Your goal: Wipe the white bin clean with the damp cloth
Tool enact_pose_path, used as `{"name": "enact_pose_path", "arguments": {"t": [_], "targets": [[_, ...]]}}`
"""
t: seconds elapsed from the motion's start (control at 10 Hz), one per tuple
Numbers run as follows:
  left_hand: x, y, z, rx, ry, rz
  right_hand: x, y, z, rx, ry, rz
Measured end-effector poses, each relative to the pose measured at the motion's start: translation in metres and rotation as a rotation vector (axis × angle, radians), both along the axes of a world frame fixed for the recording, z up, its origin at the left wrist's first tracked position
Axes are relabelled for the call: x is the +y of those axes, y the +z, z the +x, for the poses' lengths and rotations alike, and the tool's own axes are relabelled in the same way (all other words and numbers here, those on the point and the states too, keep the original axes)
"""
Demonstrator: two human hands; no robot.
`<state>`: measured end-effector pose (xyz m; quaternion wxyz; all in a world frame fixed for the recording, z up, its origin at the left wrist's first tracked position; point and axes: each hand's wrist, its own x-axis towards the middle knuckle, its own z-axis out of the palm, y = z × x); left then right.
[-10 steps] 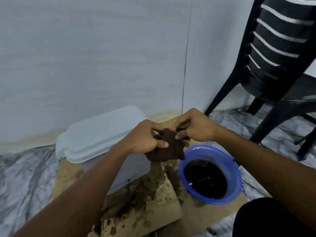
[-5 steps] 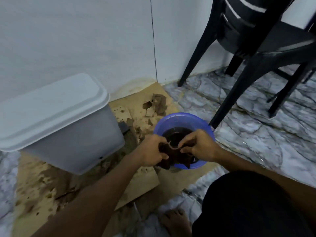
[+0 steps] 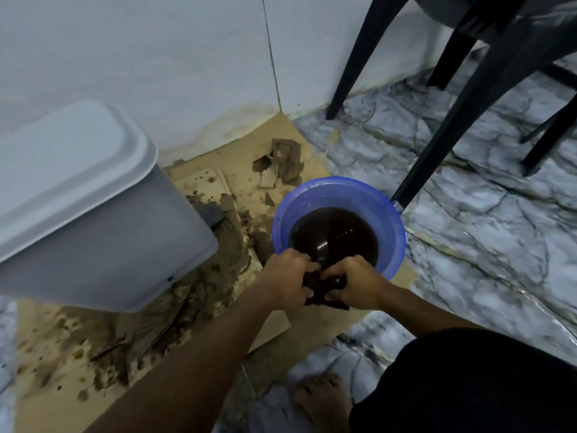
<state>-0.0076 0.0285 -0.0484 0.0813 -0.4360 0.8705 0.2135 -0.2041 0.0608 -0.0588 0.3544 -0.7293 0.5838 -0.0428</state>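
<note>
The white bin [image 3: 93, 220] stands at the left against the wall, its lid closed, tilted in view. A dark brown cloth [image 3: 321, 287] is bunched between my two hands at the near rim of a blue bowl [image 3: 390, 226]. My left hand [image 3: 287, 279] grips the cloth's left side and my right hand [image 3: 352, 284] grips its right side. Both hands press close together over the bowl's front edge, well to the right of the bin. Most of the cloth is hidden by my fingers.
The blue bowl holds dark water. Wet, stained cardboard [image 3: 203, 307] with torn scraps [image 3: 281, 164] lies under the bin and bowl. Black chair legs [image 3: 443, 142] stand at the right on the marble floor [image 3: 484, 232]. My bare foot [image 3: 321, 401] rests near the bottom.
Both hands have carried the cloth down from beside the bin's lid to the bowl's near rim and squeezed it tighter. The view has tilted downward.
</note>
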Motion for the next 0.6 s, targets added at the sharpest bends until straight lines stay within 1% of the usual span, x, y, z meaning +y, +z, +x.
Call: {"name": "enact_pose_path", "arguments": {"t": [0.1,0.2,0.3,0.4,0.5,0.6], "targets": [[0.003,-0.005,-0.001,-0.058,-0.078,-0.054,0.008,-0.017,0.002,0.005,0.036,-0.072],[0.008,-0.008,0.000,-0.015,-0.053,-0.107,0.023,-0.025,0.006,0.004,0.087,-0.295],[0.009,-0.007,0.000,-0.033,-0.056,-0.123,0.029,-0.028,0.004,-0.010,0.073,-0.381],[0.016,-0.010,0.000,-0.017,-0.064,-0.134,0.030,-0.025,0.005,0.001,0.088,-0.373],[0.007,-0.002,0.007,0.015,-0.057,-0.148,0.021,-0.013,0.009,0.027,0.097,-0.430],[0.021,0.000,0.029,0.146,-0.011,-0.158,0.036,-0.011,0.010,-0.123,0.037,-0.492]]}}
